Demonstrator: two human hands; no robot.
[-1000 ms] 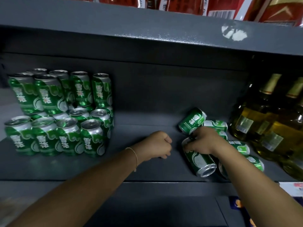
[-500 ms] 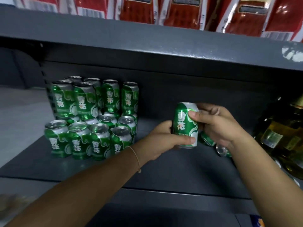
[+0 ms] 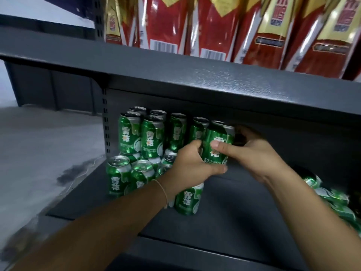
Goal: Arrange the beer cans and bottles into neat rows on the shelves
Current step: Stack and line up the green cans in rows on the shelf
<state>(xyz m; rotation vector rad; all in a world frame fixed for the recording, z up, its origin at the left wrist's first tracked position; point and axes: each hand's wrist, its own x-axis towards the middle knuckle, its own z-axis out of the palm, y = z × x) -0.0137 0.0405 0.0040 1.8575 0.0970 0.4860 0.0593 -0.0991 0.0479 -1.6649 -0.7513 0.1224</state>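
We counted about twelve upright green beer cans (image 3: pixel 150 141). We saw several toppled cans (image 3: pixel 332 198) and six red packages (image 3: pixel 214 26).

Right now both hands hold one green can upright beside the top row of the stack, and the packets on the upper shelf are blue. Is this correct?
Not quite: in the head view the packets are red and gold, not blue. The rest stands: the left hand and the right hand hold one green can upright beside the stack.

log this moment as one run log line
step: stacking | held: can in left hand and right hand | spot: upper tier, right end | stack upright | loose cans lying right
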